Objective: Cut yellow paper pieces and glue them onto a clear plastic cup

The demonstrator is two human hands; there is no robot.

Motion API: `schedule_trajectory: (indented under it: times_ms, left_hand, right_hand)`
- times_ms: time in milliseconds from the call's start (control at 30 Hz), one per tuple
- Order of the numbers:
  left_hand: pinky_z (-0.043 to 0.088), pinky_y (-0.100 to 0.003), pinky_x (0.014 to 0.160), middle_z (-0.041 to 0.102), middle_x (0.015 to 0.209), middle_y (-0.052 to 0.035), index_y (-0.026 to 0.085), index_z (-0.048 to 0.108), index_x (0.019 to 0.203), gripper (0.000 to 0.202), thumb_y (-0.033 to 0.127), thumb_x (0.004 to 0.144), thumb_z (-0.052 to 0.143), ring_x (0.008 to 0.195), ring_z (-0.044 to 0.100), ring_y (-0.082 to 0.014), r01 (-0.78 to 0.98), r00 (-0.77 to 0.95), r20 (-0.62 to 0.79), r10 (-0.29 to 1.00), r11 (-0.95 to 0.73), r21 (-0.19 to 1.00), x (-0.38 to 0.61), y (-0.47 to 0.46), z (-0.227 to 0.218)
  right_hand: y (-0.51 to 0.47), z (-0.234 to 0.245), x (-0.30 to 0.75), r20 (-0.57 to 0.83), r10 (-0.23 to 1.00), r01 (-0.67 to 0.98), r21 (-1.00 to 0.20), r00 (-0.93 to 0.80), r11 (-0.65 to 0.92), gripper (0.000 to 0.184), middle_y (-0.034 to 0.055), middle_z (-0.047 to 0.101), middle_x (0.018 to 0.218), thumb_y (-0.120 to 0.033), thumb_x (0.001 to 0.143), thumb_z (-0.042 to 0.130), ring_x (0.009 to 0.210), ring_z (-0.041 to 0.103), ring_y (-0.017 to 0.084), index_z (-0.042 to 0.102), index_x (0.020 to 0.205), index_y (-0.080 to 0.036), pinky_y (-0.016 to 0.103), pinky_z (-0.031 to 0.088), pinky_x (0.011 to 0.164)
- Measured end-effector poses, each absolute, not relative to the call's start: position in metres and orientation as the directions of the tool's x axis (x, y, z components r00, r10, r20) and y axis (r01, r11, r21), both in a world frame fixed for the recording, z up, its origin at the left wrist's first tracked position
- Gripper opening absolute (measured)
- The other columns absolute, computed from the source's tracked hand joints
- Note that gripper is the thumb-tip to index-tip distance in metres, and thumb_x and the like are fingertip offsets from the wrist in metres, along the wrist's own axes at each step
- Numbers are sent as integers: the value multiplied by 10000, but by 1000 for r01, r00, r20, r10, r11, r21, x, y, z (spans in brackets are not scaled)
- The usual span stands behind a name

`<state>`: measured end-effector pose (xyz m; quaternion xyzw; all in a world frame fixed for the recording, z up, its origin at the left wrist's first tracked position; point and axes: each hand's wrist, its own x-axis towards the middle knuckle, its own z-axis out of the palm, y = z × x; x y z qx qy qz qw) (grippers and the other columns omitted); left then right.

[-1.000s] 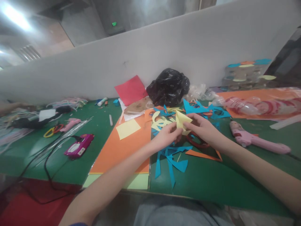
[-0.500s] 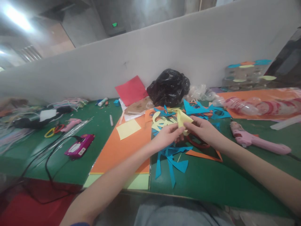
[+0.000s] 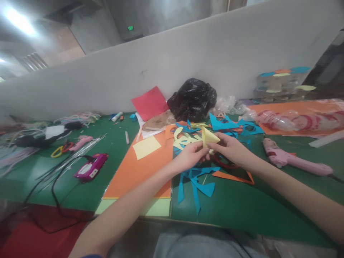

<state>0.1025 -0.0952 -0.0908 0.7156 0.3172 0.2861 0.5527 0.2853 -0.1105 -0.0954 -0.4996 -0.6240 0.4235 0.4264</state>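
Observation:
A small piece of yellow paper [image 3: 209, 136], folded with a pointed corner, is held between my two hands above the scraps. My left hand [image 3: 194, 153] pinches its lower left edge, and my right hand [image 3: 223, 146] grips its right side with thumb and fingers. Beneath and behind lie cut yellow paper scraps [image 3: 185, 139] and blue paper scraps [image 3: 197, 186]. Red-handled scissors [image 3: 227, 163] lie partly hidden under my right hand. To the left, a flat yellow paper [image 3: 147, 147] rests on a large orange sheet [image 3: 142, 175].
A pink glue gun [image 3: 295, 161] lies on the right of the green table, near plastic bottle pieces [image 3: 285, 122]. At the back sit a black plastic bag [image 3: 192, 100] and red paper [image 3: 150, 104]. A magenta power strip [image 3: 91, 167] with black cords is on the left.
The folded yellow paper has turned a little in my fingers and now shows a clearer triangular side. My hands have barely shifted; the table things are unchanged.

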Motion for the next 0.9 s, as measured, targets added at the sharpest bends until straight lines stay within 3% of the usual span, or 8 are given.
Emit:
schedule_trajectory:
  times_ms: [200, 567, 767, 900]
  left_hand:
    - [423, -228, 612, 580, 744, 4, 147, 565, 823, 278, 403, 925, 528, 624, 509, -80, 169, 668, 45, 743, -209, 963, 100, -94, -89]
    - [392, -213, 574, 554, 704, 24, 157, 556, 887, 281, 436, 905, 549, 593, 475, -72, 188, 685, 23, 728, -208, 960, 100, -96, -84]
    - [368, -209, 560, 491, 637, 48, 161, 543, 841, 258, 408, 915, 542, 569, 437, -68, 183, 654, 70, 753, -248, 951, 100, -95, -85]
    - [358, -210, 558, 480, 640, 46, 165, 537, 829, 278, 423, 931, 516, 578, 432, -73, 200, 665, 53, 745, -246, 948, 99, -95, -85]
  right_hand:
    - [-114, -88, 286, 139, 970, 178, -968, -198, 175, 474, 29, 627, 827, -659, 769, 661, 723, 584, 174, 570, 873, -205, 281, 468, 639]
    - [-113, -82, 287, 113, 980, 231, -961, -166, 150, 504, 20, 607, 760, -680, 701, 699, 679, 528, 156, 593, 806, -199, 253, 414, 585]
    - [-115, -79, 285, 115, 985, 245, -959, -132, 145, 515, -19, 524, 631, -683, 704, 699, 561, 445, 112, 597, 797, -187, 230, 339, 497]
    - [-118, -78, 284, 108, 984, 255, -957, -139, 141, 505, -11, 549, 664, -669, 706, 715, 589, 476, 118, 584, 785, -188, 228, 359, 509]
